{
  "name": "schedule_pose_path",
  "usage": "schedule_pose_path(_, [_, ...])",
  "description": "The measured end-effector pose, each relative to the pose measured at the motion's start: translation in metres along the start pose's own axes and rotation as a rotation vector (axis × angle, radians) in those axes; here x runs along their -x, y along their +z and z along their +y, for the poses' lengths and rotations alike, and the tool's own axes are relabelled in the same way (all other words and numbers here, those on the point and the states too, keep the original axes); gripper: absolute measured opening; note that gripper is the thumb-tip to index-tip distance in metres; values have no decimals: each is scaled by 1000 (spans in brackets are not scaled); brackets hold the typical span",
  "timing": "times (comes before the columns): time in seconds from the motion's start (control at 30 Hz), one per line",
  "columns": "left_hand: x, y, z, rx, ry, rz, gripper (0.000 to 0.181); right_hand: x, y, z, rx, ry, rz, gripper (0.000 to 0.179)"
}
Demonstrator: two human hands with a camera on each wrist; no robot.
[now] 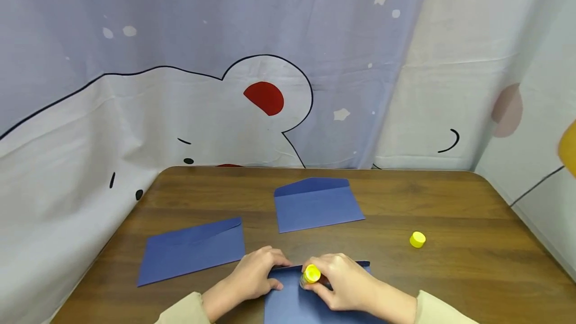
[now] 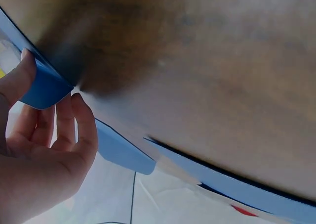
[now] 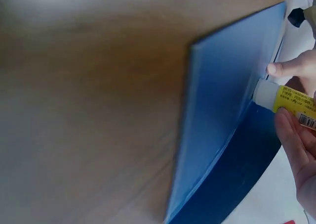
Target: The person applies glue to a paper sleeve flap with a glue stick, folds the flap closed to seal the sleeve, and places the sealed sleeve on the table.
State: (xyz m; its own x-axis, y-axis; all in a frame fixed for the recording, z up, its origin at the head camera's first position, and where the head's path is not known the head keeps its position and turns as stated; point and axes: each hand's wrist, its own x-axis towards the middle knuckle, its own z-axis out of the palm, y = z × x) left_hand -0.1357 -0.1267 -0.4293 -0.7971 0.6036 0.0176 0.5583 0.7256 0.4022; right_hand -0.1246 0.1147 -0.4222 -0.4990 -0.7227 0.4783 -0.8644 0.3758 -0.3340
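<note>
A blue envelope (image 1: 288, 306) lies at the table's front edge with its flap (image 3: 242, 169) raised along the far side. My left hand (image 1: 258, 274) pinches the envelope's left end at the fold; in the left wrist view its thumb (image 2: 19, 78) is on the near side and the fingers reach behind. In my right hand (image 1: 346, 281) is a yellow glue stick (image 1: 311, 274), gripped between thumb and fingers. The glue stick's white end (image 3: 266, 94) meets the envelope along the fold line, as the right wrist view shows. Its glue tip is hidden.
A second blue envelope (image 1: 191, 251) lies to the left, flap folded down. Another envelope (image 1: 317, 209), its flap spread out, lies farther back. The yellow cap (image 1: 417, 239) stands on the wooden table (image 1: 468, 264) at the right. A printed curtain (image 1: 180, 109) hangs behind the table.
</note>
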Motion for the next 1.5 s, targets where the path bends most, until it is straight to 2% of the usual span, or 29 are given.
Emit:
schedule_pose_path(0.27, [2,1,-1,-5,7,9,39,26,-20,9,22,42,46,19])
schedule_pose_path(0.43, [0,0,1,-15,8,11,38,12,-9,7,31,34,49,17])
schedule_pose_path(0.6, [-3,0,1,-4,17,16,38,-12,8,-3,14,1,-6,19])
schedule_pose_path(0.7, [-4,0,1,-6,22,24,36,-20,13,-5,25,-8,-38,18])
schedule_pose_path(0.8, [-3,0,1,-5,22,21,37,-19,9,-5,14,13,-65,17])
schedule_pose_path(0.97, [-1,0,-1,-8,27,13,39,-4,-9,-3,20,80,-69,13])
schedule_pose_path(1.1, [1,0,-2,-15,27,17,40,2,-11,-6,-1,80,-57,13])
schedule_pose_path(1.27, [1,1,-2,-2,19,20,40,-12,2,-13,-59,54,-91,12])
schedule_pose_path(1.4, [0,1,-2,15,9,31,36,-26,11,-13,-32,28,-95,14])
schedule_pose_path(1.5, [1,2,-2,27,2,35,35,-30,12,-11,-8,31,-96,17])
